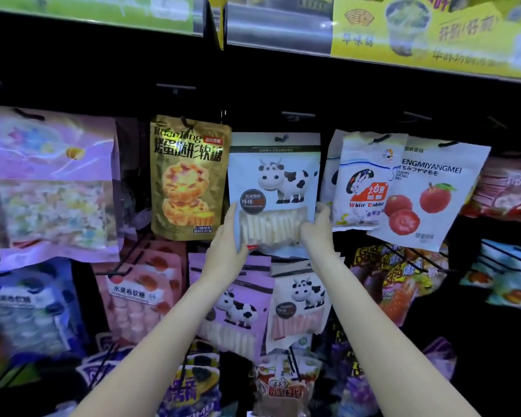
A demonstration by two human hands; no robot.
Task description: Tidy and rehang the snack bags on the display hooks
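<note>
A pale blue snack bag with a cartoon cow (274, 182) hangs from a black display hook (281, 137) in the middle of the rack. My left hand (226, 245) holds the bag's lower left edge, fingers pointing up along its side. My right hand (318, 225) grips the lower right edge, thumb on the front over the clear window of white sticks. The bag hangs flat and upright. Both forearms reach up from below.
A gold egg-tart bag (187, 179) hangs left of the cow bag; a White Rabbit bag (364, 185) and a tilted red-fruit bag (424, 194) hang on its right. Pink and white cow bags (298, 299) hang below. A large lilac bag (51, 182) fills the left side.
</note>
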